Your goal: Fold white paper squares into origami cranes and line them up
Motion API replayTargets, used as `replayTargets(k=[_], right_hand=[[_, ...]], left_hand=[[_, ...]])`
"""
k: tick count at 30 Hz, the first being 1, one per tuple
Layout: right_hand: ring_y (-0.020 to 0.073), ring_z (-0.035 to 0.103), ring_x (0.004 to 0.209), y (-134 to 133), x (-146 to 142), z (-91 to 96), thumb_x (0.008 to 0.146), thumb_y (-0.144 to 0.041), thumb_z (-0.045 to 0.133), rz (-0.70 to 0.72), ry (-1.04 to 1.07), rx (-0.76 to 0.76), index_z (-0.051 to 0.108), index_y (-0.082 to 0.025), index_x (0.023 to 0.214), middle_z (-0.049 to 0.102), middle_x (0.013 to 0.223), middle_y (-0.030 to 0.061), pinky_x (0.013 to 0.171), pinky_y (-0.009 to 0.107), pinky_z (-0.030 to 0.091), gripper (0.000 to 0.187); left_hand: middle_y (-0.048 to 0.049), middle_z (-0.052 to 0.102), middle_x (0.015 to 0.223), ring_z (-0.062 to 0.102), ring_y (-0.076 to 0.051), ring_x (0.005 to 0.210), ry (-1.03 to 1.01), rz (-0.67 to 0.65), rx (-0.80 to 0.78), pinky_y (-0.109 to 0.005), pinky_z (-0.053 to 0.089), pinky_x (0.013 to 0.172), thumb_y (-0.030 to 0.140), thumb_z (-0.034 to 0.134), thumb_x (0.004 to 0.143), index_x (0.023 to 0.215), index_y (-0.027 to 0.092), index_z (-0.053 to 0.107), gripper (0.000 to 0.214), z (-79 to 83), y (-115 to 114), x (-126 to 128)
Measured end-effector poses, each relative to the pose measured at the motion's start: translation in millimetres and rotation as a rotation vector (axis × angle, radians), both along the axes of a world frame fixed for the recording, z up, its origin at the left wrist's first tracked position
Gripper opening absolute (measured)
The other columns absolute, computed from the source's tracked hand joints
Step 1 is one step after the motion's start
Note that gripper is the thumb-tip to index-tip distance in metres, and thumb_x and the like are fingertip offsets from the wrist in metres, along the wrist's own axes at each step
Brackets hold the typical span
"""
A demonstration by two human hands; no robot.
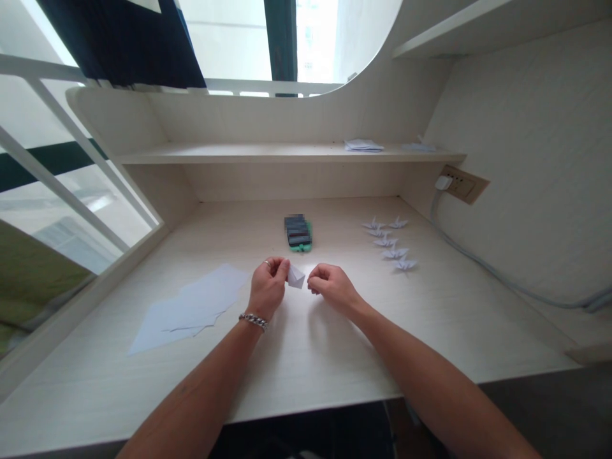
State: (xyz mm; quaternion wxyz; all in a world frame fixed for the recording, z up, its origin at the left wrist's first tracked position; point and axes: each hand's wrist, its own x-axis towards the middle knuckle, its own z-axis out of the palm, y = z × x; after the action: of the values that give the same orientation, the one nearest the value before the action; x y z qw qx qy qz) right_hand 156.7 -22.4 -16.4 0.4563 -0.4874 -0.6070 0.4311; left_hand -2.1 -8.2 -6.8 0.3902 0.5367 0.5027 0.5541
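L hand & R hand near each other over pale desk, approx mid-view. Far L on desk: loose white sheets, overlapping. Next, L hand: chain bracelet on wrist, ring on a finger, thumb & index pinching small folded paper by its L end. Paper sits btwn the hands. Beyond it, dark obj w/ green edge, pixelated, can't ID. R hand: fingers curled in tog., just beside paper's R tip; can't tell if they hold anything. Further R, back shelf w/ white paper stack; on desk, six paper cranes, loosely grouped. Far R, wall socket w/ white plug & grey cable.
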Motion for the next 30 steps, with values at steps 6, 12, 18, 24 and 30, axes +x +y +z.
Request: replayTargets(k=[6, 12, 18, 24, 30], right_hand=[[0.0132, 0.057, 0.06, 1.8, -3.2, 3.8, 0.072, -0.041, 0.066, 0.002, 0.181, -0.053, 0.063, -0.015, 0.077, 0.063, 0.067, 0.0013, 0.055, 0.026, 0.046, 0.027], [0.0133, 0.059, 0.06, 7.5, 4.3, 4.7, 0.066, -0.041, 0.07, -0.091, 0.298, -0.159, 0.063, -0.015, 0.074, 0.064, 0.066, 0.0013, 0.056, 0.026, 0.048, 0.028], [0.0133, 0.06, 0.058, 8.0, 12.0, -0.3, 0.073, -0.036, 0.065, -0.021, 0.092, -0.017, 0.064, -0.015, 0.075, 0.063, 0.066, 0.0015, 0.059, 0.027, 0.05, 0.022], [0.0136, 0.06, 0.058, 7.7, 9.1, -1.9, 0.071, -0.036, 0.069, 0.019, 0.111, -0.01, 0.066, -0.013, 0.085, 0.064, 0.067, 0.0021, 0.057, 0.027, 0.051, 0.026], [0.0135, 0.06, 0.054, 9.5, 7.2, 0.4, 0.063, -0.035, 0.073, -0.03, 0.258, -0.091, 0.068, -0.013, 0.078, 0.064, 0.065, 0.0017, 0.054, 0.028, 0.051, 0.027]], left_hand=[[0.0009, 0.06, 0.062, 0.054, -0.012, 0.056, -0.002, -0.042, -0.009, -0.024, 0.042, 0.053, 0.043, 0.063, 0.079, 0.079, 0.015, 0.06, 0.028, -2.2, -4.4, 8.9], [-0.0023, 0.064, 0.068, 0.059, -0.013, 0.06, 0.128, -0.174, 0.003, -0.025, 0.045, 0.058, 0.04, 0.061, 0.08, 0.078, 0.015, 0.06, 0.026, -4.0, -7.7, 9.0], [-0.0014, 0.064, 0.063, 0.057, -0.013, 0.055, 0.302, -0.337, -0.031, -0.025, 0.043, 0.055, 0.036, 0.057, 0.081, 0.072, 0.017, 0.062, 0.022, 0.4, -11.1, 5.9], [-0.0014, 0.063, 0.061, 0.056, -0.013, 0.053, 0.307, -0.309, -0.019, -0.024, 0.042, 0.053, 0.039, 0.058, 0.081, 0.07, 0.017, 0.062, 0.025, 1.4, -11.0, 5.5], [-0.0021, 0.065, 0.06, 0.056, -0.013, 0.053, 0.297, -0.354, -0.051, -0.024, 0.043, 0.054, 0.034, 0.058, 0.078, 0.067, 0.016, 0.063, 0.021, 5.0, -10.6, 4.8]])
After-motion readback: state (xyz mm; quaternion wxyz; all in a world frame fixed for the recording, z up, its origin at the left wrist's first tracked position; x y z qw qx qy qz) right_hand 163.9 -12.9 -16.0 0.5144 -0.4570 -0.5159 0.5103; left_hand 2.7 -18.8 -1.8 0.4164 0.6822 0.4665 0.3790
